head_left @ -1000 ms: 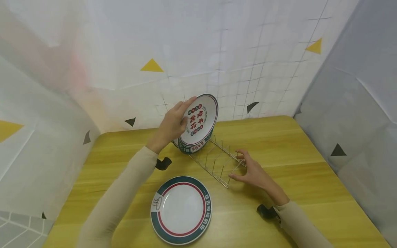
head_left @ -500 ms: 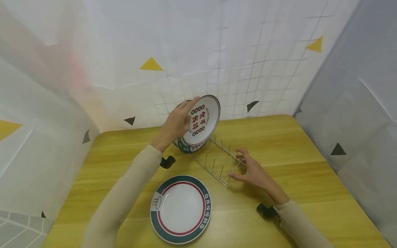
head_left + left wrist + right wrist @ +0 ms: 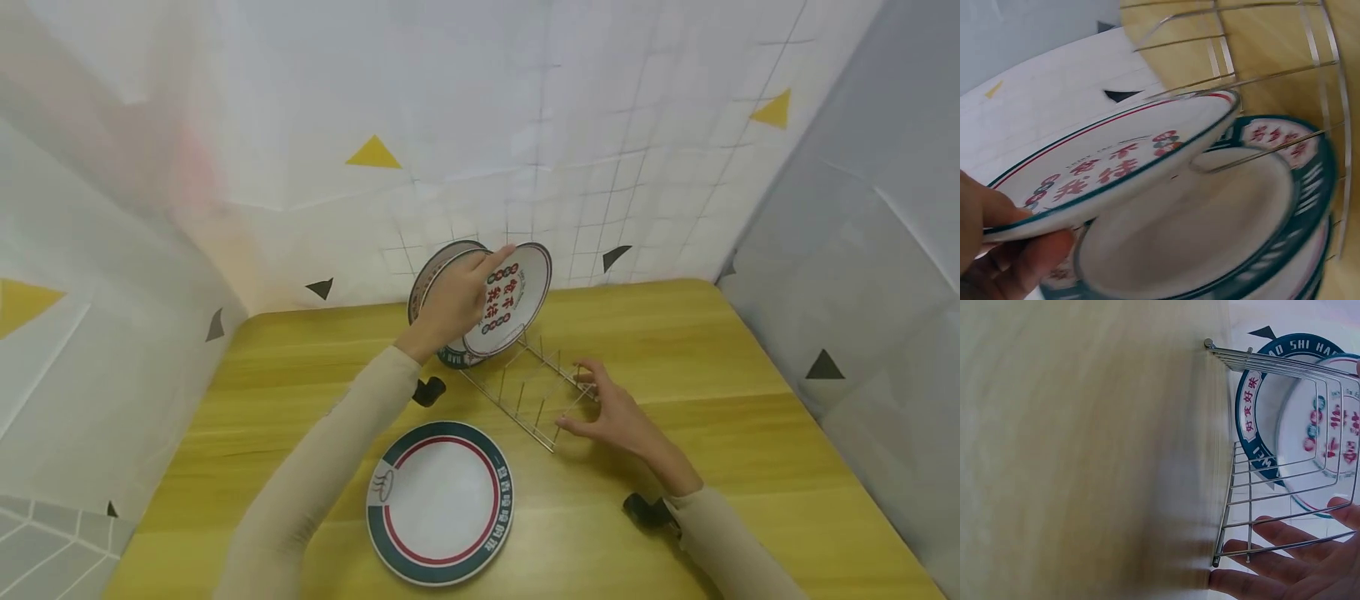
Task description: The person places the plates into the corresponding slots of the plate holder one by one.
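Observation:
My left hand [image 3: 453, 302] pinches the rim of a white plate with red characters [image 3: 517, 287]. In the left wrist view the thumb and fingers hold its edge, and the plate [image 3: 1104, 165] is tilted over the wire dish rack. Behind it, plates with broad green rims [image 3: 1310, 187] stand at the rack's far end; my hand hides part of them in the head view. At the near end of the dish rack [image 3: 517, 408], my right hand [image 3: 618, 421] grips it, thumb on one side and fingers on the other. The right wrist view shows those fingers [image 3: 1285, 569] against the wires.
A green-rimmed plate with a red ring [image 3: 442, 500] lies flat on the wooden table [image 3: 750, 467], in front of the rack. White sheeting with triangles [image 3: 480, 125] rises behind the table and at both sides.
My left hand has moved right with the white plate, further along the rack. More of the plates behind it now shows. The right hand stays on the rack.

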Demonstrator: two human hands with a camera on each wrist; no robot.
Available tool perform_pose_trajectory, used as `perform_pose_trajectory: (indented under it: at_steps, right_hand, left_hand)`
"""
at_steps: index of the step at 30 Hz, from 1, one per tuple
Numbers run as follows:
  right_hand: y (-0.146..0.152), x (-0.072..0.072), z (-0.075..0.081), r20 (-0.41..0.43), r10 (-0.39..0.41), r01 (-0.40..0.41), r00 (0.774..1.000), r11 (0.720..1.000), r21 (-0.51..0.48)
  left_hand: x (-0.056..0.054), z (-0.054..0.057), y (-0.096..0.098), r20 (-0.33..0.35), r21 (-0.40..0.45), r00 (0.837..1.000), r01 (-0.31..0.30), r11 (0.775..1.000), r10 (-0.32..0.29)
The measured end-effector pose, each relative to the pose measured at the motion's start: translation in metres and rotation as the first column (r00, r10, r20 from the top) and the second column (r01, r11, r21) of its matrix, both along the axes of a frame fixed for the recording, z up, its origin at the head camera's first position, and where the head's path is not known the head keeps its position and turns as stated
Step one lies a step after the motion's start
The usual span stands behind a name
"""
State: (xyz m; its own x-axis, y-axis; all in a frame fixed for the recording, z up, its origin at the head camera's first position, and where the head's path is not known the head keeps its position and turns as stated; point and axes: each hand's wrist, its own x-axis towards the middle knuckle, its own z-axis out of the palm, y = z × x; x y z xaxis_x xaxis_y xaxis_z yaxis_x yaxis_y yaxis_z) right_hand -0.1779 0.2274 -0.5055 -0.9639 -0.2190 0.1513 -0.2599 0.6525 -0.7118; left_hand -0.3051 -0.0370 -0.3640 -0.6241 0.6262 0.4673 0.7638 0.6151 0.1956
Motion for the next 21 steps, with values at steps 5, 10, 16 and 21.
perform_pose_trajectory:
  at_steps: [5, 10, 16, 21]
  right_hand:
    - [-0.002, 0.001, -0.004, 0.003, 0.008, -0.008, 1.0, 1.0, -0.006]
    - [-0.002, 0.001, -0.005, 0.006, -0.006, 0.006, 1.0, 1.0, 0.016]
    - [0.0, 0.0, -0.003, -0.001, -0.013, 0.013, 1.0, 1.0, 0.015]
    - [0.001, 0.0, -0.003, -0.004, -0.01, 0.01, 1.0, 1.0, 0.01]
  left_hand:
    - [0.004, -0.018, -0.006, 0.057, -0.011, 0.998, -0.014, 1.0, 0.014]
    - [0.006, -0.023, -0.013, 0.09, 0.004, 0.996, -0.017, 1.0, 0.017]
    - [0.01, -0.019, -0.018, 0.161, -0.033, 0.986, -0.037, 0.999, 0.041]
    - [0.012, -0.019, -0.02, 0.15, -0.092, 0.988, -0.032, 0.995, 0.046]
